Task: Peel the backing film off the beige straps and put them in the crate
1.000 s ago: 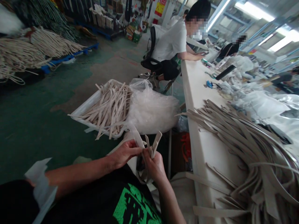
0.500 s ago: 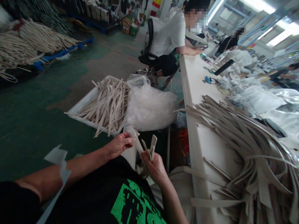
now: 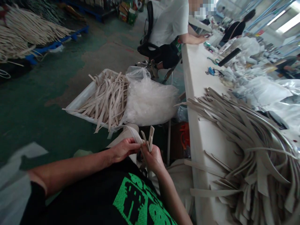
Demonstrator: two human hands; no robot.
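Low in the middle of the view, my right hand (image 3: 152, 157) is closed round a small bunch of beige strips (image 3: 148, 141) whose ends stick up above the fingers. My left hand (image 3: 124, 149) pinches one more beige strip (image 3: 134, 131) and holds it against that bunch. Both hands are close together above my lap. A big heap of the same beige strips (image 3: 243, 131) lies on the white table (image 3: 206, 147) to my right.
A white tray (image 3: 79, 101) full of beige strips sits ahead of me, beside a clear plastic bag (image 3: 150, 101). A person in a white shirt (image 3: 172, 22) sits on a black chair at the table's far end. More strip piles (image 3: 30, 31) lie on blue pallets at the left.
My left hand, which had drawn a strip out to the left, has come back against my right hand's bunch. The camera has tipped down slightly.
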